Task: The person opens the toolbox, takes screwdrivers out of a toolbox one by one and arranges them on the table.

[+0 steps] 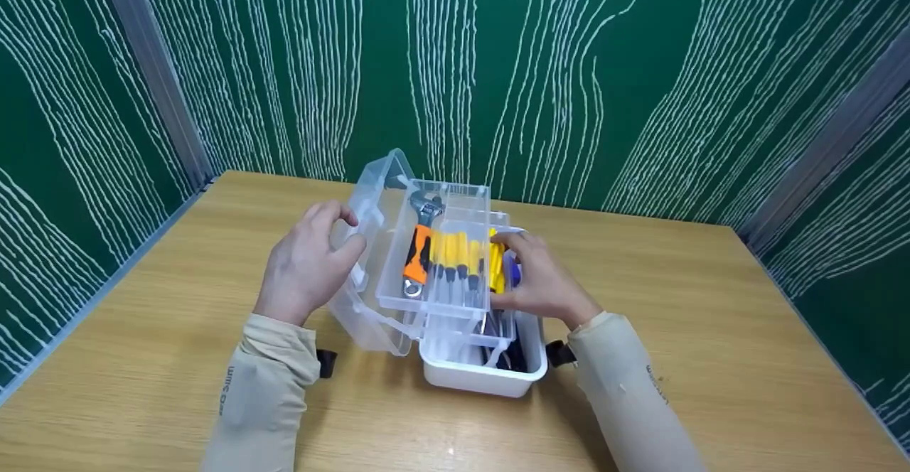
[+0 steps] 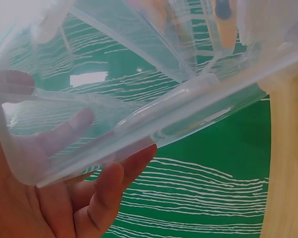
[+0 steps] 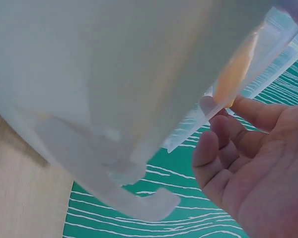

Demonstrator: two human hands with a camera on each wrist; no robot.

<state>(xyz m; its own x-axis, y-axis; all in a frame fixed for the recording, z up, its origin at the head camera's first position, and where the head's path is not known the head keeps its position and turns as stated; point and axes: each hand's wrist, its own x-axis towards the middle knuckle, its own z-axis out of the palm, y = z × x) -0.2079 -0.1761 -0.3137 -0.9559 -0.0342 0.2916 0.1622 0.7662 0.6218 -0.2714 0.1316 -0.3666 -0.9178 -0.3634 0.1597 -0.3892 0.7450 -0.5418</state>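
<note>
A toolbox with a white base (image 1: 476, 383) and clear lid and trays stands open. My left hand (image 1: 309, 259) is curled at the lid (image 2: 179, 116), swung out to the left; fingers show under it and through the plastic. My right hand (image 1: 537, 273) reaches the right side of the trays, fingertips bent at the edge of a clear tray (image 3: 268, 59). Yellow pieces (image 1: 497, 266) lie between its finger and thumb in the head view; I cannot tell whether it grips them or the tray. The upper tray holds an adjustable wrench (image 1: 419, 248) with an orange-black handle and several yellow-handled screwdrivers (image 1: 451, 255).
Dark tools (image 1: 522, 351) lie in the base, under the raised trays. A blue-purple item (image 1: 517, 271) sits beside the right fingers. The box rests on a wooden table (image 1: 675, 387), walled by green panels (image 1: 640, 67) with white wavy lines.
</note>
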